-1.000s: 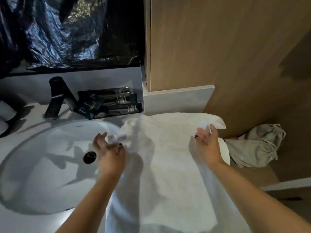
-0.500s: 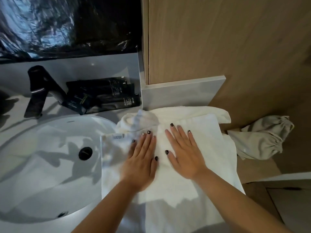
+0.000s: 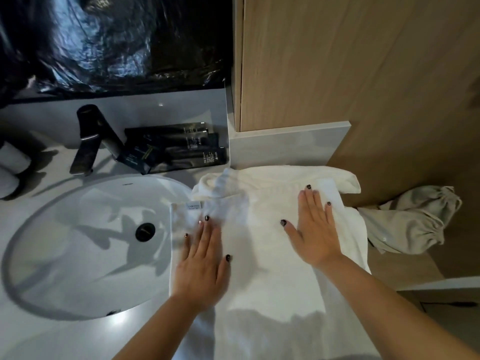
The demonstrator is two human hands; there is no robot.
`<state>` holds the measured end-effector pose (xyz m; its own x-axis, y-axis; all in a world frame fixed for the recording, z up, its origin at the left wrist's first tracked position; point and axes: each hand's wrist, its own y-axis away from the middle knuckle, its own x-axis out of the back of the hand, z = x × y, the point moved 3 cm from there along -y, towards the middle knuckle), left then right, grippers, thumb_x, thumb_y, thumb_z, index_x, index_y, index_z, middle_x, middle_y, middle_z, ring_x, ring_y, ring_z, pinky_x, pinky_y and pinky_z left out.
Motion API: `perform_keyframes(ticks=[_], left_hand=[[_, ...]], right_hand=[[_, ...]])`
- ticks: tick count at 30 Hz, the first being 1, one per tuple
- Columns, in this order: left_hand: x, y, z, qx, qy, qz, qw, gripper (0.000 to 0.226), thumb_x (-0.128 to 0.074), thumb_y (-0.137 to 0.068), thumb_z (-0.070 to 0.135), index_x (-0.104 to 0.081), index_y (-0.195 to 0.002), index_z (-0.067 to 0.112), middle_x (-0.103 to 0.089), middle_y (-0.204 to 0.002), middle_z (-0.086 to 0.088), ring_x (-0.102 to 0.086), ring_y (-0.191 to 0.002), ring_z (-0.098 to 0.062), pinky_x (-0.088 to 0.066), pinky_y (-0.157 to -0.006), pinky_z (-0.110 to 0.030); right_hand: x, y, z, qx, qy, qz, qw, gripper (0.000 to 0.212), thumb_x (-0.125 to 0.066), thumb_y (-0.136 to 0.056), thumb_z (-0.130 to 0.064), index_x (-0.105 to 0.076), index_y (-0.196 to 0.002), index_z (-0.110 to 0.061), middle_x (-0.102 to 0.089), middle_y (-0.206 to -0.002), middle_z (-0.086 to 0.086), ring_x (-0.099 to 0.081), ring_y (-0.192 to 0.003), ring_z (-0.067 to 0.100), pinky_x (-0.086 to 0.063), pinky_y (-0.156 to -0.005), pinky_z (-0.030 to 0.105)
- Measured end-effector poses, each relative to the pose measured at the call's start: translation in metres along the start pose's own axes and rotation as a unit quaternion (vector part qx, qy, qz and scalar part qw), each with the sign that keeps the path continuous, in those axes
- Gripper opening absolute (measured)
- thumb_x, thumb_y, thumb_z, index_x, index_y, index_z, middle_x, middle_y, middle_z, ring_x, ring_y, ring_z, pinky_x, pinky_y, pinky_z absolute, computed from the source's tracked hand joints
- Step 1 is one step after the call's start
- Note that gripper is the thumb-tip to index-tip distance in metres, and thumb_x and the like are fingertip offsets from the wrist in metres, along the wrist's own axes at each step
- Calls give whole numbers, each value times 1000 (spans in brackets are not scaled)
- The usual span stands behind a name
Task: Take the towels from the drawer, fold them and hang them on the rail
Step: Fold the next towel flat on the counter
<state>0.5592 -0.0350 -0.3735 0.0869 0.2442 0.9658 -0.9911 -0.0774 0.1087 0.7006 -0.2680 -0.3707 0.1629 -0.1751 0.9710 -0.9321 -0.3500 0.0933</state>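
Both hands lie flat, fingers straight, palms down on the white towel [image 3: 262, 255]; neither grips anything. The left hand [image 3: 202, 266] presses the towel's left part, near the sewn label [image 3: 194, 205], and the right hand [image 3: 315, 232] presses near the far right corner. Half a second ago the two hands lay close together at the middle of the towel; now they are well apart, so they have swept outward, smoothing the folded layer. A second ago the towel was still being laid over, with the hands raised and the fingers curled. The fold is therefore made and is now being flattened, and I judge the task to be in its folding stage, with hanging on the rail not yet done; no rail is in view.

The towel lies on the counter [image 3: 39, 341] to the right of the sink [image 3: 78, 242]. Its left edge overhangs the rim of the basin, and its near end drops over the counter's front edge. The far edge is bunched and lies just beside the backsplash ledge [image 3: 285, 146] and the dark sachets [image 3: 176, 149]. At the right, the towel reaches the counter's end, where a grey cloth bag [image 3: 410, 222] lies lower down. The black tap [image 3: 91, 141] stands well clear. Open room for a further fold seems best toward the person, since the sink, ledge and right edge hem in the other sides.
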Motion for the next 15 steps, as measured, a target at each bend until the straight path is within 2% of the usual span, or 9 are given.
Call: perform_keyframes(ticks=[2, 4, 7, 11, 15], left_hand=[[-2, 10, 17, -13, 30, 23, 999, 67, -27, -98, 37, -13, -155, 6, -9, -163, -12, -8, -152, -29, -11, -121, -45], [-10, 21, 32, -27, 47, 29, 998, 65, -32, -98, 35, -22, -154, 5, -15, -163, -11, -14, -151, -28, -13, -117, -44], [-20, 28, 37, -19, -11, 4, 1000, 67, -33, -99, 42, -27, -152, 3, -19, -161, -12, -20, -149, -30, -15, -115, -45], [-19, 33, 27, -42, -32, 3, 999, 70, -30, -100, 50, -18, -157, 10, -13, -164, -9, -9, -152, -26, -12, -118, -46], [-15, 46, 7, -10, -20, 17, 1000, 72, -29, -99, 52, -16, -157, 13, -9, -166, -8, -6, -153, -23, -8, -120, -44]], right_hand=[[0, 20, -26, 33, -54, 38, 997, 69, -23, -100, -44, -5, -157, -10, 6, -164, 3, 7, -151, 20, 4, -122, 42], [-13, 51, -58, 116, -47, 40, 991, 63, -34, -99, -32, -17, -156, -11, -4, -164, 5, -4, -152, 23, 0, -122, 42], [-30, 81, -74, 186, 16, -2, 982, 59, -31, -100, -38, -30, -153, -12, -14, -163, 5, -13, -151, 25, -14, -116, 46], [-23, 80, -44, 205, 70, -43, 975, 68, -25, -101, -54, -18, -156, -15, -9, -165, 2, -6, -152, 21, -12, -116, 48], [-18, 84, 3, 129, 71, -62, 987, 75, -21, -99, -61, -1, -157, -18, 3, -165, 0, 4, -152, 20, -6, -119, 49]])
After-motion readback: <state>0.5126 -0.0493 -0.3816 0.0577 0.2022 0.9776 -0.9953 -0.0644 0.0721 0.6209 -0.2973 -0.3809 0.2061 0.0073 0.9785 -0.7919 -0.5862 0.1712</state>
